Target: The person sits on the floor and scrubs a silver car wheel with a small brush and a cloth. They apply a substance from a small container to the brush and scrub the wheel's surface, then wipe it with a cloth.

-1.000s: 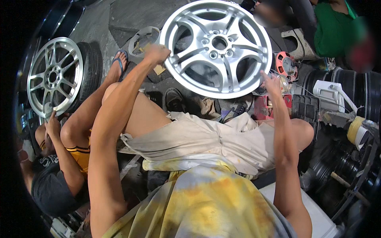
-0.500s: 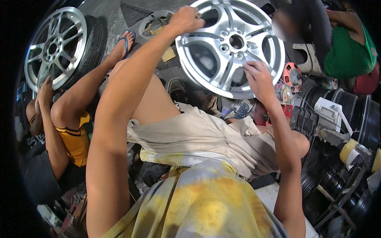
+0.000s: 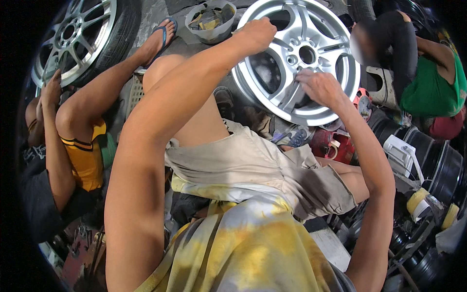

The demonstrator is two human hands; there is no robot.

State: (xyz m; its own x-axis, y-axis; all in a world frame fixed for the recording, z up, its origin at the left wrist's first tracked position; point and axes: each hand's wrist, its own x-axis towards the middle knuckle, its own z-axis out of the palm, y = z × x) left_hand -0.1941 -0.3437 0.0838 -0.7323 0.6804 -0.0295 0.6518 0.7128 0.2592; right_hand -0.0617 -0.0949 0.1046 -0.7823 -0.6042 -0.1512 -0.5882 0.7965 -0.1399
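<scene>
A silver alloy wheel rim [image 3: 306, 41] with paired spokes lies in front of my knees, its face toward me. At its left side my left hand [image 3: 260, 35] is closed over a spoke near the outer edge. My right hand [image 3: 322, 88] is on the lower spokes just below the hub, its fingers bent and pressed together against the metal. Whether a small piece is pinched under those fingertips is hidden and slightly blurred.
A white tub [image 3: 210, 31] of scraps stands beyond my left knee. At the left, another person's hand [image 3: 51, 92] touches a second wheel [image 3: 73, 73] with a tyre. A person in green [image 3: 433, 85] crouches right, near dark rims [image 3: 445, 155] and a red container [image 3: 335, 143].
My right hand has slid leftward and nearer the hub along the spokes. My left hand has shifted slightly inward on the rim. The whole view has moved a little, showing more of the white tub.
</scene>
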